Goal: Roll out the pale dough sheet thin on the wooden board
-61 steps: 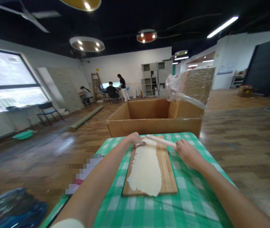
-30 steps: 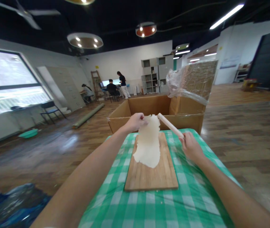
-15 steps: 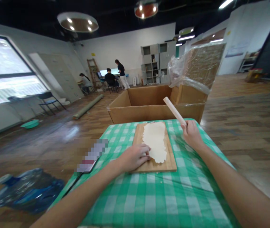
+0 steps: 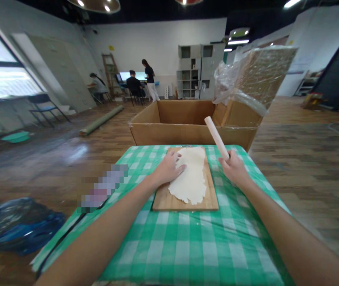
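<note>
A thin, pale sheet of rolled-out dough (image 4: 190,178) with ragged edges lies on a wooden cutting board (image 4: 165,200). My left hand (image 4: 169,167) rests at the dough's left edge, towards the board's far half. Its fingers are apart, with the thumb over the dough, and it holds nothing that I can see. To the right of the board, my right hand (image 4: 234,167) is closed around one end of a plain wooden rolling pin (image 4: 217,137). The pin is raised and tilted, its free end pointing away and to the left, apart from the dough.
A green checked tablecloth (image 4: 187,246) covers the table. At the left edge lies a blurred-out flat device (image 4: 105,186) with a black cable. A large open cardboard box (image 4: 169,135) stands beyond the table. A big blue water bottle (image 4: 23,226) lies on the floor at left; several people are far back.
My left hand has moved from the dough's near left edge to farther along that side. The dough's near end now spreads wider to the left. My right hand still grips the rolling pin.
</note>
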### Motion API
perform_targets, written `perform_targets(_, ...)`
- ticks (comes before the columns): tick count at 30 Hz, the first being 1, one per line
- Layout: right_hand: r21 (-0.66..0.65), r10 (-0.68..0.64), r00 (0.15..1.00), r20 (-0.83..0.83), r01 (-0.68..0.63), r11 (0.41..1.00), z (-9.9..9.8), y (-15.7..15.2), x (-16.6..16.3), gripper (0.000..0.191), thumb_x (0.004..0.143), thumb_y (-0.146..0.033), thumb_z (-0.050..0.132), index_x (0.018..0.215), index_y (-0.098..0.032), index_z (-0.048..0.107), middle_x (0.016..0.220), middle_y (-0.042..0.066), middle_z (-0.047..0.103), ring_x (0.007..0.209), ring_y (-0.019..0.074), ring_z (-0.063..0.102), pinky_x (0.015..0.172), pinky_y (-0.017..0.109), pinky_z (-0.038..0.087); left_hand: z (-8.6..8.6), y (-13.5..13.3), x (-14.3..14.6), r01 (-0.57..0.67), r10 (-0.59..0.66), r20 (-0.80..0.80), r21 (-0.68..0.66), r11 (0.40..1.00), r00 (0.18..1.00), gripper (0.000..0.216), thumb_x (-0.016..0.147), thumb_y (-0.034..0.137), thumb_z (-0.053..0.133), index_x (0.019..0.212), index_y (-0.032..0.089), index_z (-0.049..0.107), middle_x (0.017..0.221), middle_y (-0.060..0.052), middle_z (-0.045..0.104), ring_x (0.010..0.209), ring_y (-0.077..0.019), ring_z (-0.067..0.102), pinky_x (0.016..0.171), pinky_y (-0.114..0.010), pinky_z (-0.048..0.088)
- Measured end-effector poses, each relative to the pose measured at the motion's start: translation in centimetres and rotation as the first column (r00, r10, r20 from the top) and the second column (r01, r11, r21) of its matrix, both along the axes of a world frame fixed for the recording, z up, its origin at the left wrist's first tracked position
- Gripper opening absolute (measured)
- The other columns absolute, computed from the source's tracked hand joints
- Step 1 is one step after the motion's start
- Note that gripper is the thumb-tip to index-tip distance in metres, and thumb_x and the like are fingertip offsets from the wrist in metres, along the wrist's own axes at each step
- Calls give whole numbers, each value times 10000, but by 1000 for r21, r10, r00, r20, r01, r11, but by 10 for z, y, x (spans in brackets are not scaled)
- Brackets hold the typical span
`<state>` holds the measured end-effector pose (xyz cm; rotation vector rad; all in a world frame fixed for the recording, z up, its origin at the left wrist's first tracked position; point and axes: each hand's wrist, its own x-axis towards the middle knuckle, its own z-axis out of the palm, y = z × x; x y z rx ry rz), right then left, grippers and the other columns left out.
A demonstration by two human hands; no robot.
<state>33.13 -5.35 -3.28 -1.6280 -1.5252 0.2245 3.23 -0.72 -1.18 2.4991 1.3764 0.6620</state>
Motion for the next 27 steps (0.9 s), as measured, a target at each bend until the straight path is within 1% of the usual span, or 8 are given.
perform_targets(3, -150, 60, 966, -252, -100, 984, 2, -6, -17, 284, 869, -499, 603, 934, -222, 598, 611, -20, 553, 530, 178, 498, 517, 291, 384, -19, 6, -5, -12, 14, -60, 29, 1000, 998, 677, 895, 565, 658, 1435, 173, 547, 1492, -158, 517, 1385, -326, 483, 1186, -446, 358)
perform_targets(5, -201, 145, 944, -296, -210, 957, 2, -10, -28, 324, 874, -531, 611, 922, -214, 655, 552, -29, 539, 490, 169, 497, 491, 283, 380, -24, 9, -10, -7, 9, -90, 23, 1000, 996, 696, 916, 615, 615, 1476, 210, 526, 1580, -136, 444, 1471, -345, 390, 1230, -466, 288)
perform_targets(9, -158, 211, 977, 12, -206, 966, 1, -14, -42, 290, 882, -491, 637, 869, -218, 734, 767, 44, 715, 711, 219, 647, 622, 306, 461, -26, 9, -14, -51, 52, -113, 15, 999, 992, 681, 924, 648, 584, 1480, 257, 537, 1615, -115, 421, 1513, -377, 328, 1240, -509, 254)
perform_targets(12, -117, 228, 962, 151, -212, 970, 2, -13, -46, 271, 906, -446, 624, 972, -220, 758, 1015, 75, 762, 903, 258, 686, 765, 339, 492, -25, 3, -13, -46, 50, -164, 28, 999, 985, 684, 968, 640, 505, 1534, 257, 466, 1655, -122, 366, 1548, -388, 259, 1245, -567, 202)
perform_targets(14, -141, 278, 942, 186, -254, 957, 2, -13, -48, 283, 920, -428, 617, 1059, -227, 759, 1103, 75, 764, 969, 267, 693, 811, 339, 488, -25, 0, -12, -33, 40, -187, 40, 999, 981, 676, 996, 625, 450, 1557, 249, 429, 1667, -130, 347, 1559, -395, 233, 1242, -589, 179)
perform_targets(16, -200, 324, 921, 215, -283, 938, 3, -11, -49, 302, 932, -429, 603, 1105, -235, 757, 1081, 66, 776, 933, 262, 703, 780, 326, 480, -26, -2, -12, -26, 34, -199, 44, 999, 979, 674, 1010, 612, 419, 1569, 235, 409, 1664, -139, 355, 1557, -405, 237, 1239, -593, 172)
perform_targets(24, -289, 434, 867, 246, -361, 887, 8, -9, -53, 325, 931, -448, 608, 1065, -208, 781, 1013, 72, 791, 811, 250, 702, 689, 298, 446, -24, -14, -12, -69, 80, -236, 53, 996, 968, 682, 1018, 576, 403, 1572, 178, 393, 1651, -167, 373, 1541, -414, 273, 1236, -569, 194)
perform_targets(27, -299, 453, 853, 259, -375, 877, 11, -12, -55, 366, 941, -457, 592, 1145, -208, 767, 1104, 81, 787, 859, 259, 715, 713, 301, 454, -21, -22, -12, -92, 105, -267, 60, 994, 958, 679, 1027, 573, 368, 1548, 141, 420, 1633, -201, 390, 1526, -413, 306, 1222, -581, 230)
